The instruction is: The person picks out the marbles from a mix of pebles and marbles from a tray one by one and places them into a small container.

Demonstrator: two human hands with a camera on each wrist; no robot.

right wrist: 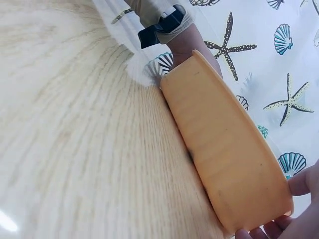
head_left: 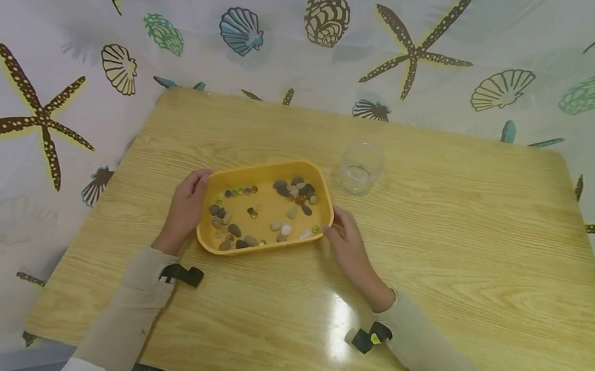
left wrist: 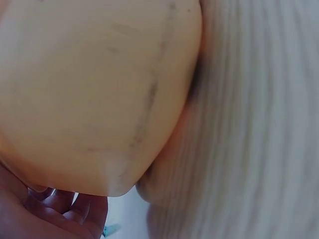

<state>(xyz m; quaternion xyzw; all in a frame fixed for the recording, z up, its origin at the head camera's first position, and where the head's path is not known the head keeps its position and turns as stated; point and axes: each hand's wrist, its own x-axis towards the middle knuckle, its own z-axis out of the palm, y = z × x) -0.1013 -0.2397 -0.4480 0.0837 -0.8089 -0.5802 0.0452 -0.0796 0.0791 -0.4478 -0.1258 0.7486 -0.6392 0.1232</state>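
Observation:
A shallow yellow plastic tray lies between both hands at the middle left of the table. Inside it are scattered grey, dark and pale stones, a row of small glass marbles and a white stone. The left hand grips the tray's left end, thumb by the rim. At the right end, the right hand holds the corner; in the right wrist view its fingers curl at the lower edge. The left wrist view shows the tray's outer wall close up.
Behind the tray, a bit right, stands a clear round container. The wood-grain table extends right and forward. A curtain printed with shells and starfish hangs along the back and sides. Each sleeve carries a dark strap.

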